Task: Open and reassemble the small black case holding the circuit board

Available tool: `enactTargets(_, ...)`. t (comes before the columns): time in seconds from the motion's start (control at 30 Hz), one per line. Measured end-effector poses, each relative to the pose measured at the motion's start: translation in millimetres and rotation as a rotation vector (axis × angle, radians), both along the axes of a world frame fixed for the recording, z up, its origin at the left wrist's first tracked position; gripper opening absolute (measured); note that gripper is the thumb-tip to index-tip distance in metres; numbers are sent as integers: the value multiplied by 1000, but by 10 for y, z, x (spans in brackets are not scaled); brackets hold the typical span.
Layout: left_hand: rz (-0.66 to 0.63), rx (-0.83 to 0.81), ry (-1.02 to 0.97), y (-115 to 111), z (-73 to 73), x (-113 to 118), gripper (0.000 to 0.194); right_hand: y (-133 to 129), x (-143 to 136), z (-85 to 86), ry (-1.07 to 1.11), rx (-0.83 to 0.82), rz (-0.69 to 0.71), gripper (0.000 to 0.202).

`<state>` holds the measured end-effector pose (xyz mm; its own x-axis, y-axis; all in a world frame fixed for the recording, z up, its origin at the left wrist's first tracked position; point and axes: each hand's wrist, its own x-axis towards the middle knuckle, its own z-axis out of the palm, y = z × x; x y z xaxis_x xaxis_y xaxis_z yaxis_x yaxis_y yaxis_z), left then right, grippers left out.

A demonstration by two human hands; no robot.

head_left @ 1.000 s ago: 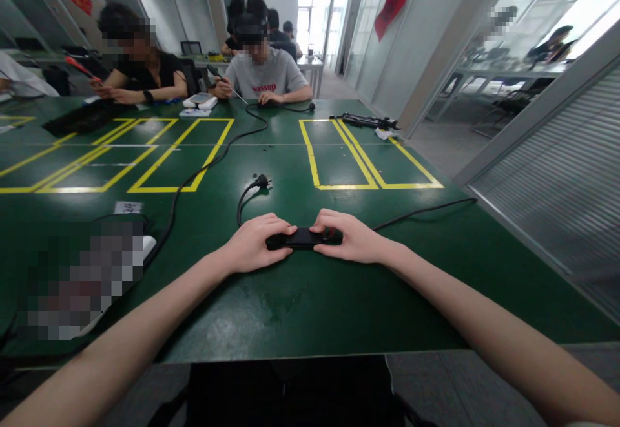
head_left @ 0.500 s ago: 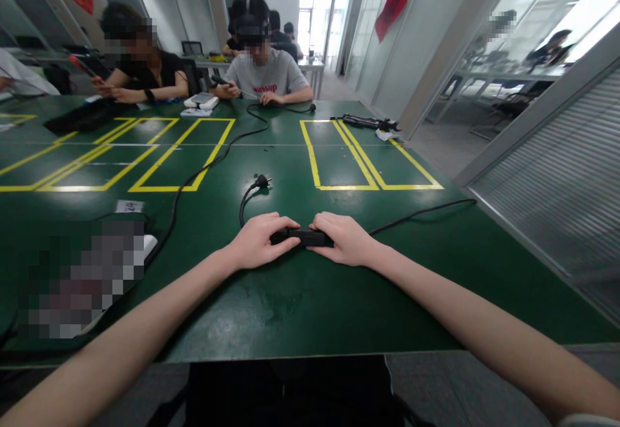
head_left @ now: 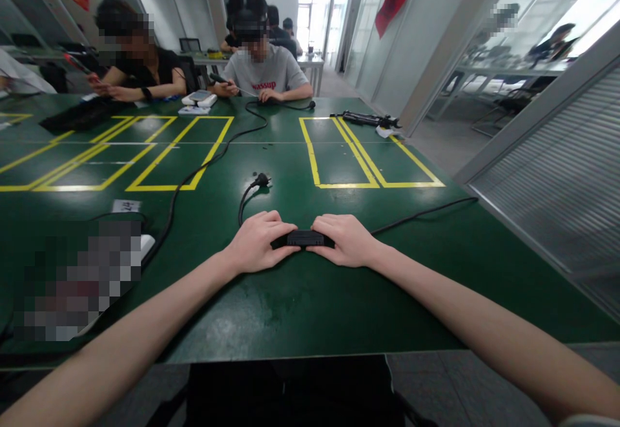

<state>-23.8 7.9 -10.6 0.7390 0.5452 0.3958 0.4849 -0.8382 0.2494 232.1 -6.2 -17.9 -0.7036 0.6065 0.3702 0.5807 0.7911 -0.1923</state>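
Observation:
Between my hands, low over the green table, lies a black, block-shaped power adapter [head_left: 305, 238] with fine ridges on its visible face. My left hand [head_left: 259, 241] grips its left end, thumb in front and fingers behind. The other end is held the same way by my right hand [head_left: 343, 239], so both ends of the block are partly hidden. A thick black cord with a two-pin plug [head_left: 262, 180] curves from behind my left hand. From my right hand a thinner black cable [head_left: 423, 215] runs right across the table.
A pixelated object with a white edge [head_left: 146, 244] lies left, beside a long black cable [head_left: 172, 207]. Yellow tape rectangles [head_left: 346, 185] mark the green table [head_left: 310, 323]. A folded black tripod-like item [head_left: 367, 119] lies far right. Two people [head_left: 266, 68] work across the table.
The black adapter has turned slightly between my hands, so more of its ridged face shows. My left thumb has shifted a little lower. The view has moved slightly.

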Motion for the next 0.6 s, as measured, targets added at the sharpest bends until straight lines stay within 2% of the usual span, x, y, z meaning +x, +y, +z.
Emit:
enactTargets(0.2, 20, -24, -4, -20, -13, 6, 37, -12, 20, 4, -50, 100, 2, 21)
enactTargets(0.3, 56, -234, -68, -50, 57, 39, 47, -33, 43, 29, -139, 320, 46, 19)
enactTargets(0.37, 104, -499, -108, -74, 135, 66, 47, -55, 50, 57, -178, 511, 86, 19)
enactTargets(0.43, 118, -663, -75, -96, 207, 87, 52, -76, 45, 81, -156, 662, 95, 18)
enactTargets(0.53, 88, -754, -104, -125, 247, 105, 44, -80, 36, 94, -92, 748, 84, 17)
enactTargets(0.6, 96, -676, -169, -148, 226, 108, 39, -58, 46, 91, -73, 748, 91, 17)
